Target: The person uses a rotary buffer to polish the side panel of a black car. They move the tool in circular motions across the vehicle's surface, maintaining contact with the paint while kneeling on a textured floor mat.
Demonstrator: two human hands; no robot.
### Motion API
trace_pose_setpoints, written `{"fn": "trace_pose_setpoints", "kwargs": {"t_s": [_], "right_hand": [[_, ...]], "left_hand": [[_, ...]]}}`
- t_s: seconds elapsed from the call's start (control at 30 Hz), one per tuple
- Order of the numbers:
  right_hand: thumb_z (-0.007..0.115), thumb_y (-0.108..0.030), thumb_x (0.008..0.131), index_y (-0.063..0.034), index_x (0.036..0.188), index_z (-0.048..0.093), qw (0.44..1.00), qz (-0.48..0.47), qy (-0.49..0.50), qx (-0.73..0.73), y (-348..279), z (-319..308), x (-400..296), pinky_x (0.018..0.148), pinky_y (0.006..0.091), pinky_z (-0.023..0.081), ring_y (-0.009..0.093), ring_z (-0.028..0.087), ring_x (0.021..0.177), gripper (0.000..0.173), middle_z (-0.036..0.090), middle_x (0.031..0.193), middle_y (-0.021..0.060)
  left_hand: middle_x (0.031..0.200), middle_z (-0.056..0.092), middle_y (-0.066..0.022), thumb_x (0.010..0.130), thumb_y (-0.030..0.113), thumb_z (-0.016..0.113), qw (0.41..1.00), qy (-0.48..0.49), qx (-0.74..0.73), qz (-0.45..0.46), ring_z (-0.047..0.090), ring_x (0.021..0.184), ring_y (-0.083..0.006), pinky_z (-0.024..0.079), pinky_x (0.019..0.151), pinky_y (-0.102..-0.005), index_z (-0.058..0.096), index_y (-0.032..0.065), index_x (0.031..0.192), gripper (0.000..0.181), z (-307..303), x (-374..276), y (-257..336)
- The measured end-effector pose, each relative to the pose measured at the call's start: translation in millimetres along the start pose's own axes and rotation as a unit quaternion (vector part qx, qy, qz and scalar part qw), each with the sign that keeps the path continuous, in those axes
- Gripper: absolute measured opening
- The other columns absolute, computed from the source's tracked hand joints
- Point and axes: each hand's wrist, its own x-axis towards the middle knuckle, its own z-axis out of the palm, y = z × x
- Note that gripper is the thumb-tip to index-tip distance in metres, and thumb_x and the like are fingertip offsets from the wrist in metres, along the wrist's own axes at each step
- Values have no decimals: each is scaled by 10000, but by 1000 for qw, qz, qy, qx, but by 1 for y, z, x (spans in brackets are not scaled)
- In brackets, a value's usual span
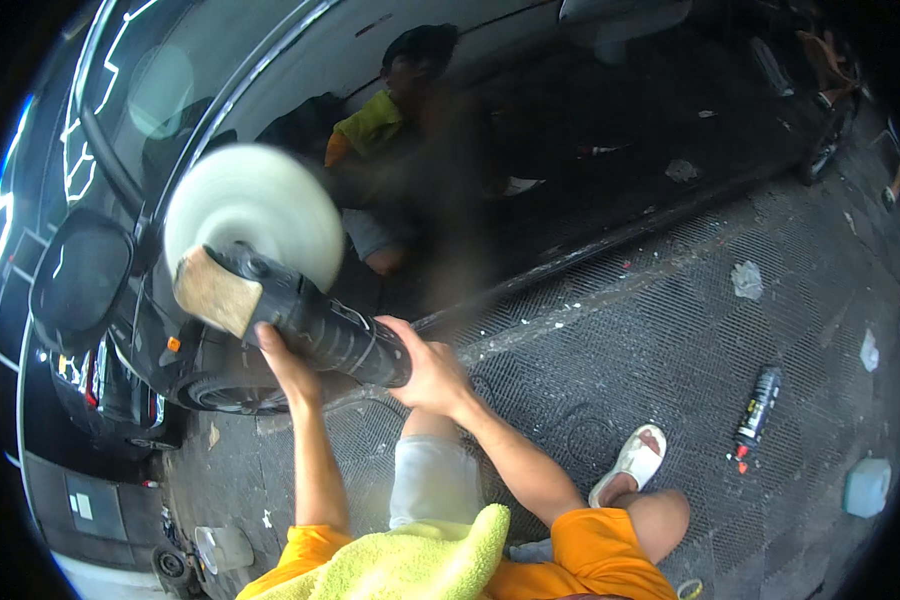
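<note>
Both my hands hold a black rotary polisher against the side of a glossy black car. My left hand grips the polisher near its head, beside a tan patch on the housing. Around the rear end of the body is my right hand. The round white polishing pad looks blurred, as if spinning, and lies over the door near the window trim. A yellow-green towel hangs over my front. My reflection shows in the dark paint.
The side mirror juts out left of the pad. On the ribbed floor lie a black bottle with a red cap, a pale blue container and crumpled plastic. A white bucket stands lower left; another person's leg is far right.
</note>
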Motion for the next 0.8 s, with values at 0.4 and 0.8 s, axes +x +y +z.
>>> {"fn": "trace_pose_setpoints", "kwargs": {"t_s": [0.4,0.8], "right_hand": [[836,-87,727,2,1414,462,962,17,213,167,-18,-168,24,1086,403,420,260,548,1225,788,562,1342,134],[876,-184,722,-23,1492,388,963,50,163,209,-35,-135,11,1128,404,380,238,464,1335,926,505,1434,113]], "left_hand": [[966,706,-309,713,567,848,902,-306,303,21,722,941,-433,575,828,-469,472,-52,1268,912,346,19,192],[964,708,-306,730,365,857,917,-262,300,15,736,881,-422,606,760,-462,440,-59,1229,776,289,16,177]]}}
